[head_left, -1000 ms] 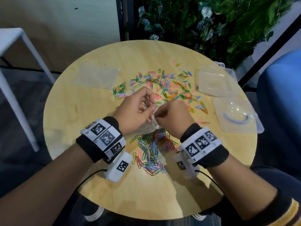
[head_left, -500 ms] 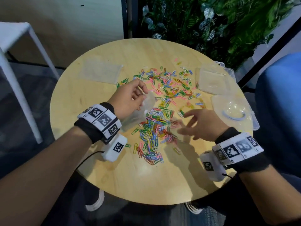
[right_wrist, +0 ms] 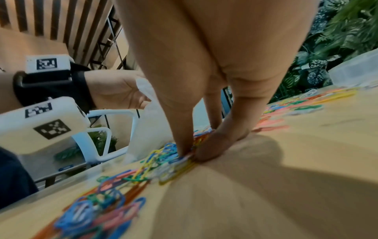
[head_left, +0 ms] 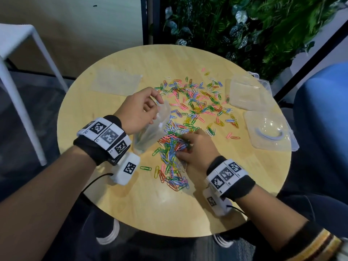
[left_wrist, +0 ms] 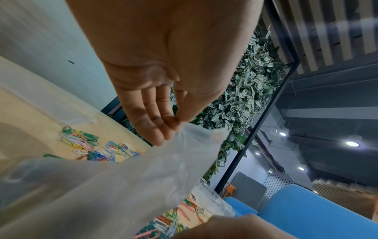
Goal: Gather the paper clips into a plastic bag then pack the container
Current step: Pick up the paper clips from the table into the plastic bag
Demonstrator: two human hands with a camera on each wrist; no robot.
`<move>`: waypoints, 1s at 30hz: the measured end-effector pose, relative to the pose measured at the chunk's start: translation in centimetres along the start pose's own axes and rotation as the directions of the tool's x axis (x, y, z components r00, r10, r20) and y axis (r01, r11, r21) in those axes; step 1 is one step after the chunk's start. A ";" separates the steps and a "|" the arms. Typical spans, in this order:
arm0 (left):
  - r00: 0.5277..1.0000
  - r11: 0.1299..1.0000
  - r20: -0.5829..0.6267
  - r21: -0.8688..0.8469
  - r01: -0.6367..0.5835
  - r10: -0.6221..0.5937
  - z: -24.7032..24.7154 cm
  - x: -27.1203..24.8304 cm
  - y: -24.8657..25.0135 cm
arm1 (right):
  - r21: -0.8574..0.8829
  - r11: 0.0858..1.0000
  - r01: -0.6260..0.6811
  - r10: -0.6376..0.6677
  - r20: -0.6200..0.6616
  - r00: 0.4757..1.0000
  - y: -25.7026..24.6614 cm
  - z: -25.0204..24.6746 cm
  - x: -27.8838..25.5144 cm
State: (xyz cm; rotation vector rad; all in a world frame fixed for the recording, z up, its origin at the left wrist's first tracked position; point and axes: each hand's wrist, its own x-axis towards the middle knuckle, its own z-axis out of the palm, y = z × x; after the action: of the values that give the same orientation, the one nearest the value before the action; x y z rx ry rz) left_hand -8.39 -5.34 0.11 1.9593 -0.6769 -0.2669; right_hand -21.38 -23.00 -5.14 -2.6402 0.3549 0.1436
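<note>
Coloured paper clips (head_left: 195, 104) lie scattered over the round wooden table (head_left: 131, 204), with a denser heap (head_left: 170, 153) near the middle. My left hand (head_left: 139, 112) pinches the top edge of a clear plastic bag (head_left: 150, 132), holding it up with its mouth towards the heap; the pinch on the plastic bag (left_wrist: 190, 145) shows in the left wrist view. My right hand (head_left: 192, 147) is pressed down into the heap, thumb and fingers (right_wrist: 184, 145) closing on a bunch of paper clips (right_wrist: 171, 158).
An open clear container (head_left: 248, 95) stands at the right back, its lid (head_left: 269, 130) in front of it near the table's right edge. A second flat plastic bag (head_left: 114, 81) lies at the back left. A blue chair (head_left: 323, 129) is on the right, a white stool (head_left: 20, 59) on the left.
Both hands were together at the bag's mouth. The right hand let go, swung right, then came down onto the clip heap. The left hand kept the bag and raised its opening.
</note>
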 end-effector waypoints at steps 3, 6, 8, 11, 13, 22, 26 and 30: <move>1.000 1.000 0.011 0.002 -0.009 0.009 0.0 -0.1 0.2 | -0.076 0.995 0.056 -0.059 -0.028 0.998 -0.6 0.1 0.9; 1.000 1.000 0.016 0.011 -0.011 0.011 -0.2 -0.1 0.3 | -0.068 0.995 0.076 -0.077 -0.018 0.997 -0.8 -1.0 1.2; 1.000 1.000 0.022 0.022 -0.013 0.013 -0.2 -0.1 0.3 | -0.031 0.998 0.051 -0.052 -0.010 0.999 -0.4 -2.2 1.2; 0.999 1.000 0.031 0.018 -0.020 0.019 -0.1 -0.2 0.5 | 0.034 0.999 -0.011 0.011 0.007 1.000 0.7 -4.1 1.3; 0.999 1.000 0.040 0.020 -0.018 0.017 0.1 -0.3 0.7 | 0.135 0.989 -0.055 0.051 0.034 0.998 1.4 -5.3 1.1; 0.993 0.998 0.101 0.018 -0.062 0.060 1.9 -0.9 1.6 | 0.974 0.204 -0.097 0.042 0.090 0.995 -1.9 -7.5 0.7; 0.993 0.997 0.086 0.026 -0.078 0.076 1.8 -1.2 1.5 | 0.942 0.321 -0.098 0.039 0.090 0.995 -3.8 -5.6 1.8; 0.993 0.994 0.074 0.050 -0.099 0.095 1.6 -1.8 1.4 | 0.850 0.509 -0.136 0.081 0.110 0.991 -3.7 -3.9 2.5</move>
State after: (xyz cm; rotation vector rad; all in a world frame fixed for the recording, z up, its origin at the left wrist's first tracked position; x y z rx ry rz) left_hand -11.12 -5.99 0.41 1.9685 -0.8308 -0.2621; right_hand -17.82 -22.15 -0.49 -1.5969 0.4305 0.0533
